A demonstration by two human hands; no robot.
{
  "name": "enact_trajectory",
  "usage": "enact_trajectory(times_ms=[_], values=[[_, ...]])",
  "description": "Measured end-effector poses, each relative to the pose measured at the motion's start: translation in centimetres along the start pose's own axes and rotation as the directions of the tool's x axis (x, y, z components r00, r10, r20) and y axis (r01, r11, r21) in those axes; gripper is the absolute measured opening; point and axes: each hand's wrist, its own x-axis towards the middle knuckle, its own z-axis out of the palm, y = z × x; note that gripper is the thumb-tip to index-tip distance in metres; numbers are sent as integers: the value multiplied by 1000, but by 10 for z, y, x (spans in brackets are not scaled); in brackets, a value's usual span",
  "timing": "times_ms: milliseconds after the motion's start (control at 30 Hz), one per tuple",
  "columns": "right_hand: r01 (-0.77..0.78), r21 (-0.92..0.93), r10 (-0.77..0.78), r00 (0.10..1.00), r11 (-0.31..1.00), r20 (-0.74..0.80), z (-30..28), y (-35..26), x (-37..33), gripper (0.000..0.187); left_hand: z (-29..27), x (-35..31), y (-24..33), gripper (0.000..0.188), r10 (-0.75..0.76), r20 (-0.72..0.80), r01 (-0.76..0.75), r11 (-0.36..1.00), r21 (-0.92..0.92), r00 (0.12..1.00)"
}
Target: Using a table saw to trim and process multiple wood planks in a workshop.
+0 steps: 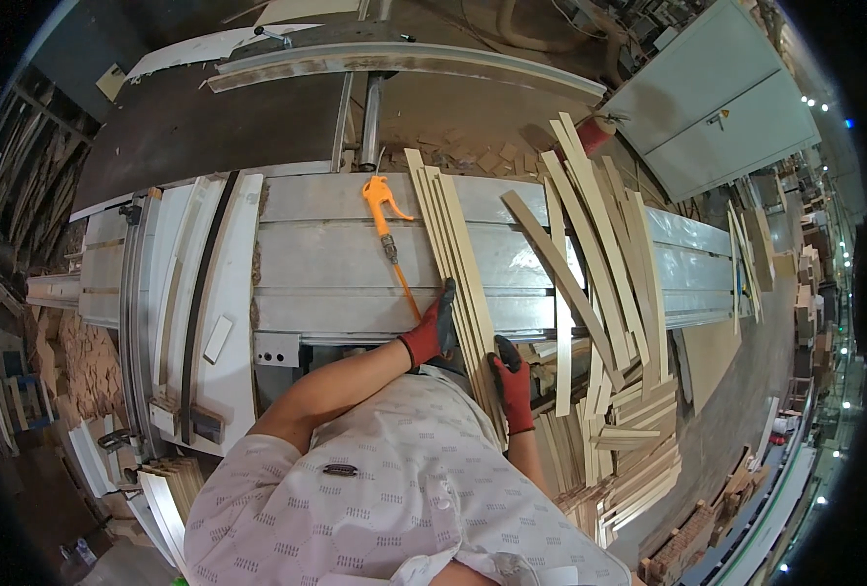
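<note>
A narrow bundle of long pale wooden strips [455,262] lies lengthwise over the grey metal machine table [331,239], with its near end against my body. Both my hands wear red gloves with black palms and fingers. My left hand [435,330] holds the bundle's left side, its fingers straight and pressed along the edge. Lower down on the right side, my right hand [513,385] grips the bundle with bent fingers. Left of the strips lies an orange air blow gun [380,210], its hose running down toward my left wrist.
Several loose wooden strips [590,244] fan out on the right, above a heap of shorter offcuts [639,449]. A white panel with a black strip [228,342] stands left. A metal fence [414,61] spans the far side; a pale cabinet [707,107] is far right.
</note>
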Motion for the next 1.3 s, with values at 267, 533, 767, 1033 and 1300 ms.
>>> enact_trajectory(times_ms=[267, 533, 767, 1033, 1300], values=[[32, -15, -32, 999, 999, -10, -7, 8, 4, 42, -7, 13, -4, 57, -38, 31, 40, 998, -47, 999], [198, -311, -221, 975, 930, -39, 9, 1, 2, 45, -6, 8, -1, 41, -52, 78, 50, 998, 31, 996], [418, -704, -458, 877, 575, 147, 35, -78, -21, 79, 66, -10, 2, 30, 386, 166, -419, 864, 280, 907], [733, -343, -645, 680, 587, 348, 54, -84, 44, 83, 153, -146, 74, 65, 692, 444, -815, 401, 419, 569], [573, 411, -699, 498, 709, 513, 203, -235, 53, 71, 105, -255, 124, 69, 911, 394, -555, -393, 733, -125]])
